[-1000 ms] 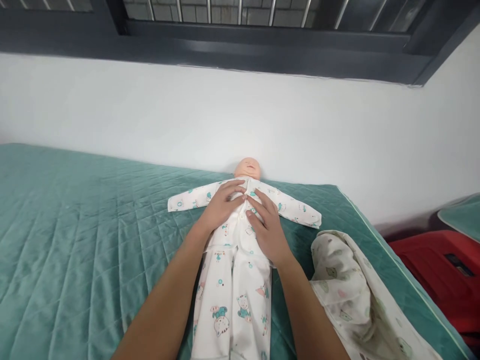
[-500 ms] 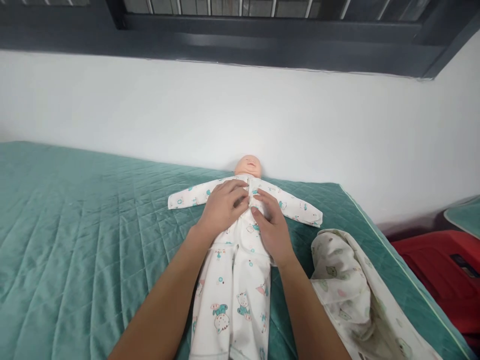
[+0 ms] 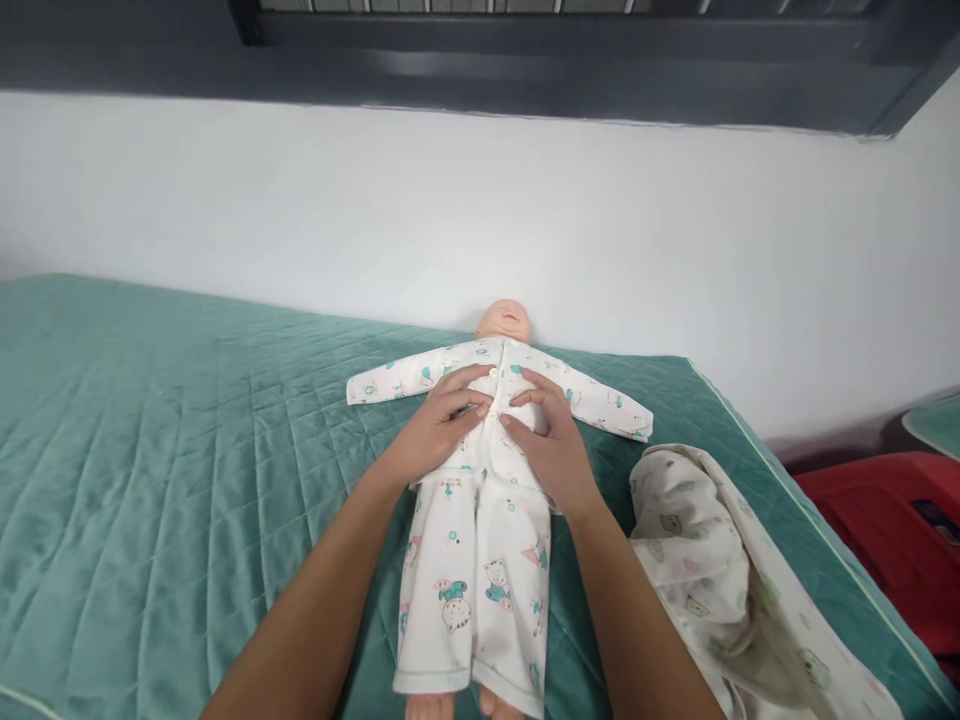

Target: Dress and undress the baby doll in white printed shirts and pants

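Note:
A baby doll (image 3: pixel 504 319) lies on its back on the green quilted bed cover (image 3: pixel 187 480), its head toward the wall. It wears a white buttoned shirt (image 3: pixel 480 352) with a teal and pink animal print, both sleeves stretched out sideways, and matching trousers (image 3: pixel 495 540). My left hand (image 3: pixel 442 420) rests on the left side of the shirt front, fingers spread beside the row of buttons. On the other side, my right hand (image 3: pixel 551 440) lies on the shirt with its fingers apart. Neither hand grips anything. The doll's feet (image 3: pixel 431 706) show below the trouser hems.
A crumpled white printed cloth (image 3: pixel 690 540) lies right of the doll. Beyond the bed's right edge stands a red plastic object (image 3: pixel 885 530). A white wall (image 3: pixel 360 220) rises behind the bed, below a dark window frame (image 3: pixel 525 75).
Both hands have slid slightly down the shirt, uncovering a button near the chest. My view has tilted down a little, so the doll's feet now show.

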Demonstrator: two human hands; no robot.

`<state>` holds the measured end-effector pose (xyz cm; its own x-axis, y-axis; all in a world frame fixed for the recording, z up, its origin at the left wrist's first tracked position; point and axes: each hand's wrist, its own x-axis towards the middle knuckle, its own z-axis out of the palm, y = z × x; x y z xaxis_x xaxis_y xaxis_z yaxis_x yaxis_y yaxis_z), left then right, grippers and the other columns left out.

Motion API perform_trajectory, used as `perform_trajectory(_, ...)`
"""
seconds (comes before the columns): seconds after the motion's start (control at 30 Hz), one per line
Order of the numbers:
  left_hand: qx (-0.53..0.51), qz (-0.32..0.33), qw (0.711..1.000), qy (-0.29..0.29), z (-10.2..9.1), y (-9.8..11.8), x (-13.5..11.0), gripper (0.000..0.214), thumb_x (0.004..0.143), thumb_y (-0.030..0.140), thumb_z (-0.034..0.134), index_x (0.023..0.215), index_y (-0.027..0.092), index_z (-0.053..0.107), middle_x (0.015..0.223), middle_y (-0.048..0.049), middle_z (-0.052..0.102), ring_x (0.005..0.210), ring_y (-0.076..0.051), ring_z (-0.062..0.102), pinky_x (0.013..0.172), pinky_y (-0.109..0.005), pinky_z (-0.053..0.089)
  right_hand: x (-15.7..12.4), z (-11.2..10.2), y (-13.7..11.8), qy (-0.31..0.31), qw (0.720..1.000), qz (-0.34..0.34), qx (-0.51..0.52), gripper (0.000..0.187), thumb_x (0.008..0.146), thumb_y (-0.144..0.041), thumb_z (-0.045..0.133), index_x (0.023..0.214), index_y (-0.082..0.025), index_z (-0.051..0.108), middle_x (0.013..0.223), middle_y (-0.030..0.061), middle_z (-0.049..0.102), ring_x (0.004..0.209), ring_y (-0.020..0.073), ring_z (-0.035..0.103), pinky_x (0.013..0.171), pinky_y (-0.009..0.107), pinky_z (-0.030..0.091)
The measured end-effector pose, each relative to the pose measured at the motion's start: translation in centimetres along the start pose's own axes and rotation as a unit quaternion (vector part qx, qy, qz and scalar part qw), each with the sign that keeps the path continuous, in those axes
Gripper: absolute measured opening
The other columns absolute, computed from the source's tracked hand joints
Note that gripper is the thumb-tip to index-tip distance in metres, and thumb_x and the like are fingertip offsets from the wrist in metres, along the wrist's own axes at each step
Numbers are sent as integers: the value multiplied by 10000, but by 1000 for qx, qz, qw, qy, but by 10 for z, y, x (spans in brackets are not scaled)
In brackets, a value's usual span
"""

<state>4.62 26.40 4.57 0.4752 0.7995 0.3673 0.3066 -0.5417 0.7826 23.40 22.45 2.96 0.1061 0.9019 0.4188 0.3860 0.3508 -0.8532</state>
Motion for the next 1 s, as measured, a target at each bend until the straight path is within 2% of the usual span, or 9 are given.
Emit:
perform_trajectory(0.23, -37, -1, 999, -30, -5, -7, 3, 257, 972, 416, 520, 1015, 286, 738, 1569, 2, 424, 1484, -225, 340, 1248, -427, 268, 1, 3, -1, 6, 1000, -14, -25, 156, 819, -259, 691, 928, -276, 580, 1436, 40, 508, 1397, 241, 405, 1196, 499, 259)
perform_trajectory(0.47, -35, 8, 999, -37, -7, -8, 3, 246, 971, 410, 528, 1040, 293, 734, 1572, 4, 416, 1491, -217, 324, 1254, -434, 254, 1, 2, 1, -18, 1000, -12, -14, 173, 832, -302, 693, 969, -283, 589, 1471, 32, 475, 1414, 246, 387, 1201, 500, 251)
perform_trajectory(1.0, -46, 4, 998, -52, -7, -6, 3, 274, 972, 438, 523, 1074, 270, 714, 1604, -10, 368, 1508, -241, 280, 1254, -451, 229, 0, 10, -8, 29, 999, 1, -26, 145, 798, -280, 693, 890, -263, 582, 1404, 42, 529, 1372, 255, 434, 1174, 513, 285)
